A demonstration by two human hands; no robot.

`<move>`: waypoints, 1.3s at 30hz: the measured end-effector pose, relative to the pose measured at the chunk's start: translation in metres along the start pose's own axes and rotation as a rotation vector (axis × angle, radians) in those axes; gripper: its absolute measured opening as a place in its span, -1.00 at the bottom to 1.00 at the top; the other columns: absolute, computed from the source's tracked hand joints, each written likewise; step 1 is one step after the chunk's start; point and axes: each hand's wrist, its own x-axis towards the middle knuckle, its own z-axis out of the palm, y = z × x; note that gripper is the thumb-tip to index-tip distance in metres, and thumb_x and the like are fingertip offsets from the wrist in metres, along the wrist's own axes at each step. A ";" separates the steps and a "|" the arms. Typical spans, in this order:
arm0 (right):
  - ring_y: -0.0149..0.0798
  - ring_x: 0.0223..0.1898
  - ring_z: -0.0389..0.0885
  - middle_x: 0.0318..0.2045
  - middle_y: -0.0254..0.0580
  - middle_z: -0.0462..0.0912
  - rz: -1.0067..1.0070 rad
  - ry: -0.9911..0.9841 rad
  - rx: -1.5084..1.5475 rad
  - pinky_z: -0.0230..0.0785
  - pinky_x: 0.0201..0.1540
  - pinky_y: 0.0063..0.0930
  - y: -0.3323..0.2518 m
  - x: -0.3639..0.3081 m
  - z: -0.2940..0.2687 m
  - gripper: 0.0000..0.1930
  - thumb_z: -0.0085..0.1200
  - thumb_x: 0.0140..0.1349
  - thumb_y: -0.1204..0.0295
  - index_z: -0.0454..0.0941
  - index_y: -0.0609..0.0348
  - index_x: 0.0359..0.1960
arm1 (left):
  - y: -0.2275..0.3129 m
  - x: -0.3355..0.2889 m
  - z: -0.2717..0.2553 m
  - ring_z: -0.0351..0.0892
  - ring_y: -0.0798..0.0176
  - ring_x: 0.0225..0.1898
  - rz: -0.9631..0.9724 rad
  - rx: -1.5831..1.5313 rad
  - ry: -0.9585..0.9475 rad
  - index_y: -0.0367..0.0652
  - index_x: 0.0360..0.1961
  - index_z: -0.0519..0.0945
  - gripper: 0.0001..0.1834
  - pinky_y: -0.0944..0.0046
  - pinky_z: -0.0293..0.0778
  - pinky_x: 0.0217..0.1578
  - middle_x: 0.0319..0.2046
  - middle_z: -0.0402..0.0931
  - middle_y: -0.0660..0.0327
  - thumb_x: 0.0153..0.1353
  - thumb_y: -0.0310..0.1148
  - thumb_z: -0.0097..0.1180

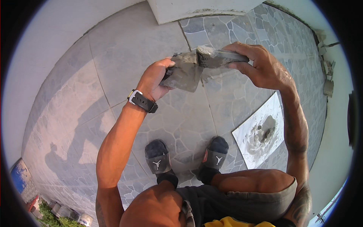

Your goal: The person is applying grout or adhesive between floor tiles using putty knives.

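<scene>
My left hand [153,80] is closed round a putty knife [186,77], whose wide flat blade is smeared with grey mortar. Opposite it, my right hand [264,67] pinches a second putty knife [221,58] by its dark end. A pale lump of mortar [205,50] clings to this tool's left end. The two blades meet or overlap above the tiled floor; whether they press on each other I cannot tell. Part of the left tool's handle is hidden by my fingers.
On the floor at right lies a white square board [247,140] with wet grey mortar [268,128] on it. Stone-patterned tiles [181,121] spread around my sandalled feet [159,157]. A white block-shaped base [200,9] stands ahead, and pale walls curve along both sides.
</scene>
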 end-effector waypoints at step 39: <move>0.20 -0.08 0.60 -0.16 0.30 0.62 0.764 0.950 -0.092 0.42 0.00 -0.16 0.545 0.130 0.044 -0.57 0.10 0.19 0.31 0.47 0.36 0.02 | 0.046 0.161 0.001 0.48 0.23 0.04 0.067 -0.056 0.291 -0.37 0.22 0.34 -0.48 0.28 0.41 0.05 0.04 0.47 0.10 0.26 -0.35 -0.19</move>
